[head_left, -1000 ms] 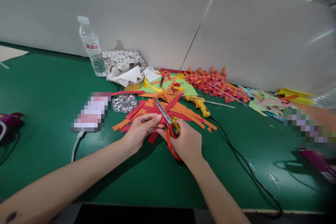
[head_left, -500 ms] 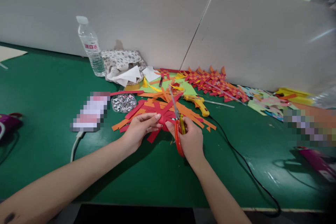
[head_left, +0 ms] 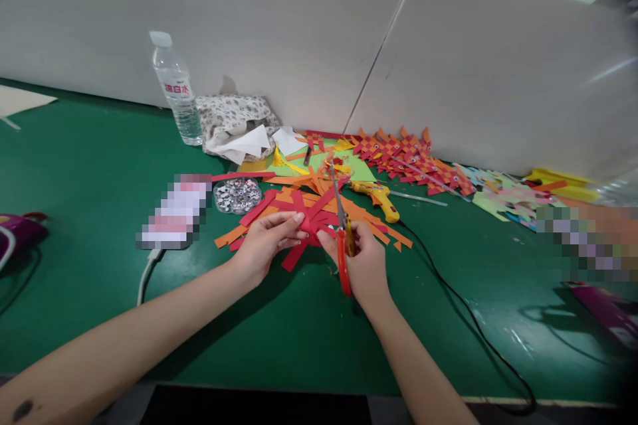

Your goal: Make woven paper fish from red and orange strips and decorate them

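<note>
One left hand (head_left: 269, 239) has a piece of red paper (head_left: 310, 232) pinched between thumb and fingers, and the right hand (head_left: 367, 262) is curled around some red-handled scissors (head_left: 342, 252), thumb up close to the paper's right side. Can't really tell if that thumb is gripping the paper too. Scissor blades point away from the person, and they look closed together. So the red paper sits right between both hands, just above the near side of a messy heap of orange and red strips (head_left: 366, 212) on the green worktop (head_left: 249, 345).

Around that: a clear box of googly eyes (head_left: 238, 196) left of the strips, a yellow glue gun (head_left: 377, 199) to their right, and a pile of red-and-orange checkered paper shapes (head_left: 399, 153) further back. Water bottle (head_left: 178, 96) stands beside a patterned tissue pouch (head_left: 234, 116) near the wall.
</note>
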Action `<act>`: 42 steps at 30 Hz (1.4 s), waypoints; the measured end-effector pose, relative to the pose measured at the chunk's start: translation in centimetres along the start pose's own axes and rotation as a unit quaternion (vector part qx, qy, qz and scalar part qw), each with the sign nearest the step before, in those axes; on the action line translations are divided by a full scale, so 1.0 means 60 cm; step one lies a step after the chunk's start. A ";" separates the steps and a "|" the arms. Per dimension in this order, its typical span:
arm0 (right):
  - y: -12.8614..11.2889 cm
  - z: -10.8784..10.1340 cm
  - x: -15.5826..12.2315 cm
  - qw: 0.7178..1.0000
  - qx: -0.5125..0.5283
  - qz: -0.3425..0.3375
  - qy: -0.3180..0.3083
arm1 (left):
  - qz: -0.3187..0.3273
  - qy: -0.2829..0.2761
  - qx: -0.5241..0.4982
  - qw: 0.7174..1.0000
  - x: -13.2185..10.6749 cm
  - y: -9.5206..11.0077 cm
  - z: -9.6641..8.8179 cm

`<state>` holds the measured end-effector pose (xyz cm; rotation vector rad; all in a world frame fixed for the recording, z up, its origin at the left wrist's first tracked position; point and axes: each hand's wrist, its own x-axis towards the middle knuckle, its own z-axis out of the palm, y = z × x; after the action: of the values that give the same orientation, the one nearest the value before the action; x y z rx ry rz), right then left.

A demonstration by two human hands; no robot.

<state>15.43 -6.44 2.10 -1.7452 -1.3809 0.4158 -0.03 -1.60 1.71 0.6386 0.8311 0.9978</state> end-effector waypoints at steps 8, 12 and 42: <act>0.002 0.005 0.005 0.957 0.261 0.017 -0.122 | -0.009 -0.003 0.017 1.000 -0.001 0.001 0.001; -0.001 0.010 0.002 0.952 0.261 0.069 -0.142 | 0.003 0.009 0.031 0.999 -0.003 0.001 0.002; 0.000 -0.001 0.009 0.901 0.384 0.141 -0.145 | -0.018 -0.077 0.130 0.988 -0.005 -0.001 -0.002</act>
<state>15.64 -5.99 2.26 -1.2299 -0.9401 1.2395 -0.18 -1.88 1.70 0.9093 0.8395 0.8027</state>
